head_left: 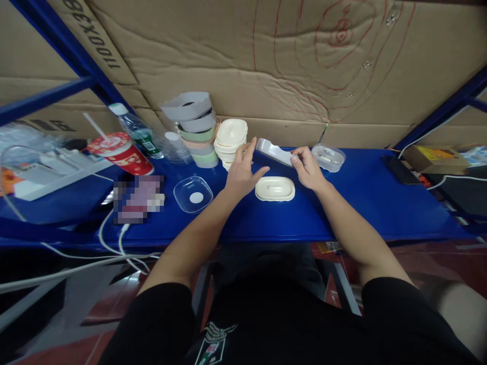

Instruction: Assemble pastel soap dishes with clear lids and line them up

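Observation:
My right hand (307, 170) grips one end of a light grey, wavy-edged plastic piece (276, 152), held tilted above the table. At its other end my left hand (243, 170) is open, fingers stretched and thumb apart; whether a finger touches the piece I cannot tell. Below, between my hands, a cream oval lid-like plastic part (274, 189) lies on the blue table (262, 225). Behind my left hand rises a stack of cream plastic parts (231, 133). Beside that stands a taller stack of grey, green and pink plastic pieces (201, 134).
A clear square dish (193, 194) with a white round spot lies left. Further left are a red drink cup (125, 154), a bottle (142, 134) and white cables (124, 238). A clear tub (329, 158) sits at right, before the cardboard wall (228, 61).

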`<state>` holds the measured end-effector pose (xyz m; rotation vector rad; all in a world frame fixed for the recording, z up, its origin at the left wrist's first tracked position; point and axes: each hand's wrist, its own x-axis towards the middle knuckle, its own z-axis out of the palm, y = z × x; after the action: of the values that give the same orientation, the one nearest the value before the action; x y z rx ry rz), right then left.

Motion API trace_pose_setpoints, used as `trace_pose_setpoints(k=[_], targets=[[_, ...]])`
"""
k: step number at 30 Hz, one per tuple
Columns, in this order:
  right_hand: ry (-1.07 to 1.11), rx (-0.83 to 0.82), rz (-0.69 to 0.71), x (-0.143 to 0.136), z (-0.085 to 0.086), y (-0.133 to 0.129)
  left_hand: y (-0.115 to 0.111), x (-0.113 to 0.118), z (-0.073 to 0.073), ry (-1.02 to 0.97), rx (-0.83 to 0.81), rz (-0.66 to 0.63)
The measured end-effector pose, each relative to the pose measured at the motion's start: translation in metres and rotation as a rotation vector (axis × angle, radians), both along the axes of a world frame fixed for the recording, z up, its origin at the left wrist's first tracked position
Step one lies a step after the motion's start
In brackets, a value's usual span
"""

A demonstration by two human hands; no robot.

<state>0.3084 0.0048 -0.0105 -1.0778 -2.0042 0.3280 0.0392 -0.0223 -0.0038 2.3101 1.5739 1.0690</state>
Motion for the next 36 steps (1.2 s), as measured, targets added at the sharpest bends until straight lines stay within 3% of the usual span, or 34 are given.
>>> trace_pose_setpoints(k=[4, 8, 12, 17, 24, 31, 36], targets=[[0.020, -0.045, -0.014, -0.009, 0.003, -0.013, -0.002, -0.002, 0.006, -0.024, 0.059, -0.013], [0.083, 0.027, -0.024, -0.014, 0.004, -0.015, -0.005, -0.004, 0.011, -0.081, -0.007, 0.049], [-0.003, 0.092, -0.085, -0.010, 0.013, -0.013, -0.010, 0.000, 0.015, -0.068, -0.078, 0.126], [-0.219, -0.049, -0.038, 0.001, 0.019, -0.006, -0.014, 0.006, 0.022, 0.130, -0.264, 0.088], [-0.525, -0.160, 0.085, 0.006, 0.006, 0.003, -0.016, 0.008, 0.022, 0.518, -0.442, -0.038], [-0.699, -0.301, 0.015, -0.002, 0.003, 0.001, -0.015, 0.010, 0.011, 0.623, -0.484, -0.042], [-0.716, -0.351, -0.015, -0.006, 0.008, -0.002, -0.014, 0.008, 0.017, 0.592, -0.482, 0.039]])
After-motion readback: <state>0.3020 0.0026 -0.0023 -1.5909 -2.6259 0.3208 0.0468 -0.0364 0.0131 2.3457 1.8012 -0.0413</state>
